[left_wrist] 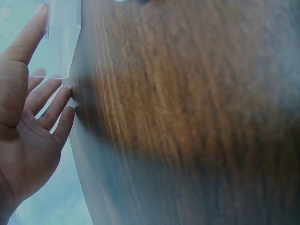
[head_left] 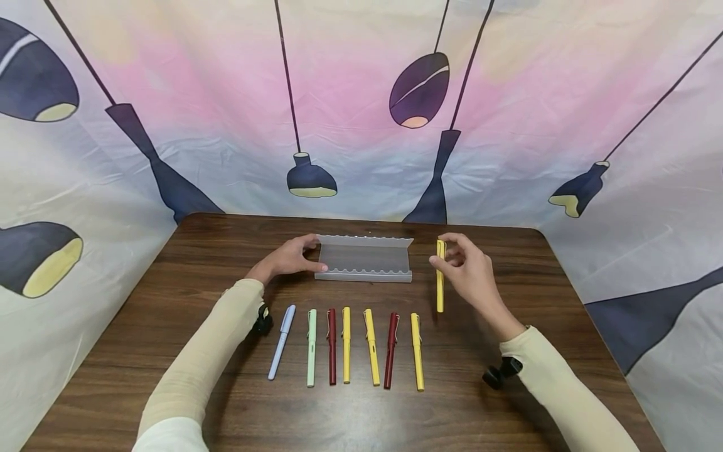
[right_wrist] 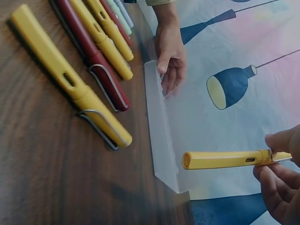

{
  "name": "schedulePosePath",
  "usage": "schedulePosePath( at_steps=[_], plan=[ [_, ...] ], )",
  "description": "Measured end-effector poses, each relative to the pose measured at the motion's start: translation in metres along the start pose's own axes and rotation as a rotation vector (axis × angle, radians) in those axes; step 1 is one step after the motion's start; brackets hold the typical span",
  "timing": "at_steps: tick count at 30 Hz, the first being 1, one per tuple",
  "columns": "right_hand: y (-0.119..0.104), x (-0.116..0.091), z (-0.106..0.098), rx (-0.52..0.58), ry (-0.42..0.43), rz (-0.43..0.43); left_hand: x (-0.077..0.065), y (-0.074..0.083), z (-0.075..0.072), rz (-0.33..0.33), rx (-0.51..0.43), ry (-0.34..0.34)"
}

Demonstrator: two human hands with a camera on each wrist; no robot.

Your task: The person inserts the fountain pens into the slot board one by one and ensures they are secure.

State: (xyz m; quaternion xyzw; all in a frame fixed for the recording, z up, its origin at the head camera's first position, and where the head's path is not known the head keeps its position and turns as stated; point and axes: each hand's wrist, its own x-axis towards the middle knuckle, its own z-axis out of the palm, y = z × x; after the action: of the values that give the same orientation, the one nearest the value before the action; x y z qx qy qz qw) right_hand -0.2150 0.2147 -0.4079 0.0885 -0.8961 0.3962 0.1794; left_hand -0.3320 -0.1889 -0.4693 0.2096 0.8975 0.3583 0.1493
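Note:
My right hand [head_left: 471, 267] pinches a capped yellow pen [head_left: 440, 285] near its clip end, between thumb and fingers. The pen hangs upright to the right of a clear plastic pen tray [head_left: 363, 275] with scalloped long edges. At the tray's left end is my left hand [head_left: 288, 256], its thumb on the front wall and its fingers at the back wall, gripping across it. In the left wrist view, the other fingers [left_wrist: 55, 107] spread out beside the tray. The right wrist view shows the held pen [right_wrist: 225, 160] overlapping the tray's near end.
In front of the tray lies a row of capped pens: light blue [head_left: 282, 342], mint green [head_left: 311, 348], dark red [head_left: 331, 346], two yellow [head_left: 347, 345], another dark red [head_left: 391, 350] and a yellow one [head_left: 417, 351]. A lamp-patterned cloth [head_left: 361, 125] hangs behind the wooden table [head_left: 226, 402].

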Motion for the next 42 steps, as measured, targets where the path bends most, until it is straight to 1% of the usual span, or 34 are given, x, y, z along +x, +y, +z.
schedulePosePath(
  at_steps=[8,14,20,26,33,42],
  plan=[
    [-0.006,0.024,0.015,0.064,0.073,-0.031,0.001,-0.001,0.0,-0.001,-0.011,0.002],
    [-0.005,0.041,0.03,0.082,0.139,-0.102,0.0,0.0,0.001,0.003,-0.014,-0.002],
    [-0.005,0.053,0.042,0.105,0.187,-0.179,0.0,0.0,0.001,0.006,-0.006,0.001],
    [-0.004,0.06,0.05,0.108,0.216,-0.203,0.0,0.0,0.0,-0.002,-0.015,-0.004],
    [0.006,0.063,0.061,0.05,0.222,-0.225,-0.001,0.002,0.0,0.002,0.002,-0.015],
    [0.015,0.063,0.07,0.041,0.208,-0.212,-0.001,0.003,-0.001,0.013,-0.004,-0.018]
  ],
)
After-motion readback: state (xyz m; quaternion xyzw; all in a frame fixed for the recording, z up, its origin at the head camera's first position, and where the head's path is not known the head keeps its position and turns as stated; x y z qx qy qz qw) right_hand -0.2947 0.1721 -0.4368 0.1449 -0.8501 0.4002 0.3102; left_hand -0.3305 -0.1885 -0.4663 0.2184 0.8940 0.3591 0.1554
